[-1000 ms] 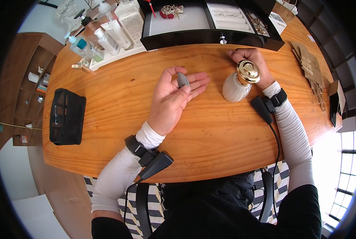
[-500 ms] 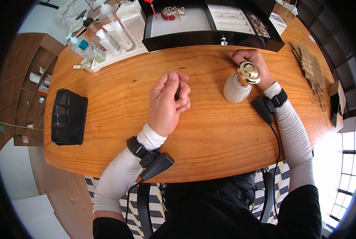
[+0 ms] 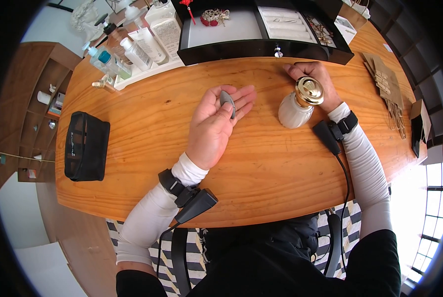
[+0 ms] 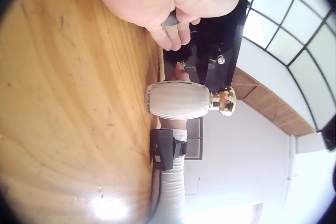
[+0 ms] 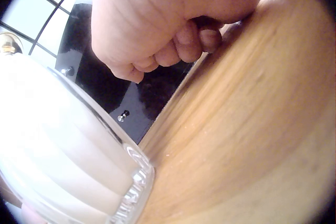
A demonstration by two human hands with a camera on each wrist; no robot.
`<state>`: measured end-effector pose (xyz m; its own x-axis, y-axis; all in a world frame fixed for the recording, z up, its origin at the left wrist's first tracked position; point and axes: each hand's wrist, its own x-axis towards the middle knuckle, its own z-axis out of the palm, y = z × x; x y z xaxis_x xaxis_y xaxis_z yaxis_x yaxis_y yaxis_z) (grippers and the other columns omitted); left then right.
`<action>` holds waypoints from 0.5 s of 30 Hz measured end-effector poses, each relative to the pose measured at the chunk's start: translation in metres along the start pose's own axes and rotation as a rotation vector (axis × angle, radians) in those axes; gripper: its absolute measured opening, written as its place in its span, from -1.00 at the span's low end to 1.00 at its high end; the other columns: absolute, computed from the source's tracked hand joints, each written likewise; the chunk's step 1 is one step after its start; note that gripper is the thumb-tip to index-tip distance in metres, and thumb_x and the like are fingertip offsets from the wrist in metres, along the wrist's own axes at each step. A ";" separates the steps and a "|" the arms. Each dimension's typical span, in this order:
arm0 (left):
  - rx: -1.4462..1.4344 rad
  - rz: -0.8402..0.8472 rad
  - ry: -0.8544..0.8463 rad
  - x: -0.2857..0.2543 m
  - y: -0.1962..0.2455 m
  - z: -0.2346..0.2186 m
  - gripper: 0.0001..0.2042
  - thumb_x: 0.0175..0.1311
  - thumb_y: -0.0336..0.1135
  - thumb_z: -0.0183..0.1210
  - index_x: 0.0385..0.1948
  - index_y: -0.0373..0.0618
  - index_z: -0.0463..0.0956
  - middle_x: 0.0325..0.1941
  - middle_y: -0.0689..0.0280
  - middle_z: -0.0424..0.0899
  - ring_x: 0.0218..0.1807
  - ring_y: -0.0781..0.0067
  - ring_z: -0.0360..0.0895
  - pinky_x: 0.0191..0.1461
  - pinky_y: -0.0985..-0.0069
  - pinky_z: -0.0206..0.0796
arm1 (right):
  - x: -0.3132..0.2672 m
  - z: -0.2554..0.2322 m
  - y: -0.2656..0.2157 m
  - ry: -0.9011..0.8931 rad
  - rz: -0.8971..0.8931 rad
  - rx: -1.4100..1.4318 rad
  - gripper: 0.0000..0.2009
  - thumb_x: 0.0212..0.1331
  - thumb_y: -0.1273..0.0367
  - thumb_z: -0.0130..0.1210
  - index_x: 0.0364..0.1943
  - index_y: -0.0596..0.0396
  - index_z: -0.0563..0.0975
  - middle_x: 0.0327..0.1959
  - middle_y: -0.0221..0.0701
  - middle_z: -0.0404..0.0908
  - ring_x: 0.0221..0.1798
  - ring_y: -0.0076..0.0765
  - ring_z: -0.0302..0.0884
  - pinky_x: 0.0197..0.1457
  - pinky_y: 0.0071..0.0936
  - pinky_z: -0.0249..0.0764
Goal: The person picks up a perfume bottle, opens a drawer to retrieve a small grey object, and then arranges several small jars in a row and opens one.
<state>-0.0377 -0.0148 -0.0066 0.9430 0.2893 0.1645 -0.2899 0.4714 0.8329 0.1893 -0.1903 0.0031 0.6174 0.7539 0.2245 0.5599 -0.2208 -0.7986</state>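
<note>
In the head view my left hand [image 3: 212, 126] is palm up above the table, its thumb pressing a small grey oval piece [image 3: 228, 104] against the extended fingers. That grey piece [image 4: 170, 20] shows only partly in the left wrist view. Behind a white ribbed bottle [image 3: 294, 112] with a gold cap [image 3: 309, 90], my right hand [image 3: 320, 81] rests on the table. The right wrist view shows this hand [image 5: 168, 22] with curled fingers and nothing visible in them, beside the bottle [image 5: 68, 145].
A black drawer [image 3: 221, 49] stands pulled out at the back, with jewellery and white ring rolls inside. Several bottles fill a white tray [image 3: 147, 73] at the back left. A black mesh pouch [image 3: 86, 146] lies left; brown paper bags [image 3: 387, 81] lie right.
Half a second ago the left fingers were curled around the grey piece; they have straightened, exposing it beneath the thumb. The right hand and bottle have stayed in place.
</note>
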 end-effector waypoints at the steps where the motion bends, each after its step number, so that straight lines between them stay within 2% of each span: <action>1: -0.002 0.007 -0.003 0.000 0.001 0.001 -0.73 0.56 -0.45 -0.12 0.20 -0.27 0.32 0.39 -0.16 0.41 0.45 -0.12 0.38 0.55 0.04 0.14 | -0.001 0.001 -0.003 0.009 0.055 0.006 -0.70 0.35 0.31 0.21 -0.25 0.41 0.65 -0.17 -0.14 0.80 -0.23 -0.53 0.71 -0.14 -0.45 0.60; 2: -0.003 0.013 -0.006 0.000 0.001 0.001 -0.73 0.58 -0.42 -0.12 0.21 -0.28 0.31 0.42 -0.18 0.37 0.50 -0.15 0.31 0.60 0.01 0.06 | -0.001 0.001 -0.005 0.010 0.054 0.006 -0.70 0.35 0.31 0.21 -0.25 0.41 0.65 -0.17 -0.14 0.80 -0.23 -0.53 0.71 -0.14 -0.45 0.60; 5: 0.008 -0.033 0.012 0.000 0.005 0.000 -0.72 0.61 -0.35 -0.08 0.18 -0.31 0.36 0.45 -0.18 0.35 0.54 -0.15 0.24 0.63 0.00 0.01 | -0.001 0.001 -0.007 0.018 0.088 -0.001 -0.70 0.36 0.31 0.21 -0.26 0.41 0.65 -0.17 -0.14 0.80 -0.22 -0.56 0.70 -0.15 -0.45 0.60; 9: 0.036 -0.028 0.021 0.000 0.003 -0.005 -0.73 0.60 -0.32 -0.04 0.09 -0.35 0.47 0.39 -0.07 0.44 0.49 -0.03 0.32 0.60 0.10 0.07 | 0.000 0.001 -0.003 0.015 0.071 0.003 -0.69 0.35 0.31 0.22 -0.26 0.41 0.64 -0.19 -0.14 0.80 -0.23 -0.53 0.72 -0.15 -0.44 0.60; 11: 0.344 0.137 0.086 0.000 0.001 -0.006 -0.73 0.60 -0.29 0.01 0.01 -0.34 0.56 0.25 0.11 0.55 0.19 0.25 0.54 0.38 0.29 0.30 | 0.000 0.001 -0.001 0.016 0.058 0.011 -0.69 0.35 0.30 0.22 -0.26 0.41 0.64 -0.19 -0.14 0.80 -0.23 -0.51 0.72 -0.14 -0.44 0.60; 12: 0.344 0.137 0.085 0.000 0.002 -0.006 -0.73 0.60 -0.29 0.01 0.01 -0.34 0.56 0.25 0.11 0.55 0.19 0.25 0.54 0.38 0.29 0.30 | 0.000 0.001 -0.001 0.016 0.041 0.012 -0.69 0.35 0.30 0.22 -0.26 0.41 0.65 -0.19 -0.14 0.80 -0.24 -0.50 0.72 -0.15 -0.44 0.60; 14: 0.552 0.178 0.134 -0.003 0.009 -0.004 -0.72 0.60 -0.26 0.03 -0.01 -0.32 0.59 -0.02 0.28 0.61 -0.14 0.50 0.47 0.07 0.48 0.34 | 0.000 0.001 -0.001 0.017 0.025 0.014 -0.69 0.35 0.29 0.22 -0.26 0.40 0.65 -0.20 -0.15 0.80 -0.25 -0.49 0.72 -0.15 -0.44 0.60; 15: 0.552 0.177 0.134 -0.003 0.010 -0.002 -0.72 0.60 -0.26 0.03 -0.01 -0.32 0.59 -0.02 0.28 0.61 -0.14 0.50 0.47 0.07 0.48 0.34 | -0.001 0.000 -0.002 0.014 0.015 0.002 -0.69 0.35 0.29 0.22 -0.26 0.40 0.65 -0.21 -0.15 0.80 -0.26 -0.50 0.72 -0.15 -0.44 0.60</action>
<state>-0.0443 -0.0092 0.0003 0.8488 0.4435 0.2877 -0.2789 -0.0866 0.9564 0.1876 -0.1901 0.0047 0.6335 0.7419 0.2197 0.5491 -0.2310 -0.8032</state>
